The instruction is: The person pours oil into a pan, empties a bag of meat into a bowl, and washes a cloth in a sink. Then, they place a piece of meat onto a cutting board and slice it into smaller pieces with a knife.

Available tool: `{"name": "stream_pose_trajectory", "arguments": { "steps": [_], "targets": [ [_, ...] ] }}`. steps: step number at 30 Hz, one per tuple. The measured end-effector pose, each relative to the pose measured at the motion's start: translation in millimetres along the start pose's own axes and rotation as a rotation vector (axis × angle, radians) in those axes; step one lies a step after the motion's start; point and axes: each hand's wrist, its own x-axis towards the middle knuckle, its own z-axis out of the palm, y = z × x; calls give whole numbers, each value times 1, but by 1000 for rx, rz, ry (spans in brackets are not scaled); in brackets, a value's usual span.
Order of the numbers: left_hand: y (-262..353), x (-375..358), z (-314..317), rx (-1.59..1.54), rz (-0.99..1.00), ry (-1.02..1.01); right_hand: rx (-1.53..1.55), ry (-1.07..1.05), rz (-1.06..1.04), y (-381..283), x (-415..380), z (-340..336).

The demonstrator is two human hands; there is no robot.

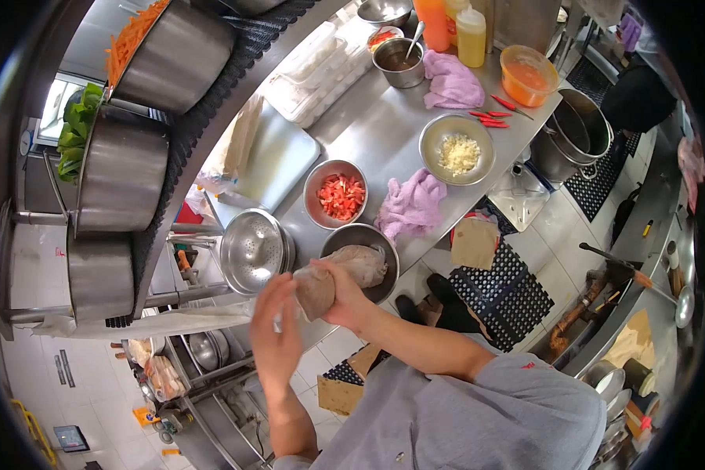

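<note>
My right hand (346, 296) is wrapped round a plastic bag (358, 265) of grey-brown food, its contents too smooth and blurred to name. One end of the bag lies in a metal bowl (384, 291), while the other end sticks out past my fingers toward the left. Beside that end, my left hand (276, 325) is raised with its fingers apart, slightly smeared by motion. Just beyond the bowl stands a second metal bowl of chopped red pieces (341, 197). A metal colander (252, 249) sits to the left, near my left hand.
A lilac cloth (412, 205) lies right of the bowls, near a bowl of minced pale pieces (457, 155) and red chillies (493, 117). A white cutting board (278, 157) lies at the back left. Metal pots (124, 168) line a shelf on the left.
</note>
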Motion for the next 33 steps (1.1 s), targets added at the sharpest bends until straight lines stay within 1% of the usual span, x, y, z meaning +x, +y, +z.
{"name": "stream_pose_trajectory", "arguments": {
  "steps": [1,3,4,6,7,8,10,11,12,13,14,16,18,20,22,24,25,26,28,29,30,31,32,33],
  "targets": [
    [-10,-2,-6,-2,5,-2,0,-2,-6,0,-2,6],
    [-41,-8,-10,-260,-246,142,59,11,-93,0,-6,16],
    [-54,-10,-9,-268,-237,135,58,10,-106,2,0,10],
    [-79,-12,-1,-272,-292,31,160,-202,-95,1,13,-7],
    [-89,-12,8,-274,-296,-49,148,-202,-113,3,14,-7],
    [-97,-11,19,-291,-285,-53,125,-193,-126,5,16,-9],
    [-110,-9,42,-418,-58,-199,90,-182,-146,12,14,-3],
    [-117,-10,47,-430,-50,-199,92,-37,-159,14,12,5],
    [-122,-9,52,-490,33,-239,89,108,-176,15,9,13],
    [-127,-8,55,-551,117,-277,73,111,-189,16,8,15],
    [-132,-10,54,-570,125,-269,12,90,-223,17,5,14],
    [-124,-1,67,-717,136,-340,-72,85,-256,20,-1,11],
    [-120,8,74,-865,160,-407,-47,-116,-156,19,-6,12],
    [-115,28,81,-1015,160,-481,-81,-105,-154,24,-18,25],
    [-118,27,83,-1162,155,-546,-110,-92,-139,26,-23,38],
    [-123,36,84,-1307,160,-603,-298,-226,-90,23,-23,50],
    [-125,42,83,-1378,167,-634,-328,-161,-99,26,-25,57],
    [-127,47,84,-1446,178,-665,-341,-146,-91,27,-28,62],
    [-131,50,85,-1573,216,-736,-462,-1,-34,27,-35,71],
    [-133,51,85,-1636,244,-773,-476,54,27,26,-39,74],
    [-125,53,72,-1648,256,-763,-492,62,27,20,-43,74],
    [-112,54,47,-1156,419,-662,-633,86,196,9,-47,72],
    [-108,55,32,-660,539,-534,-772,111,371,-1,-51,74],
    [-115,53,30,-673,538,-517,-1008,327,392,-9,-55,81]
  ]
}}
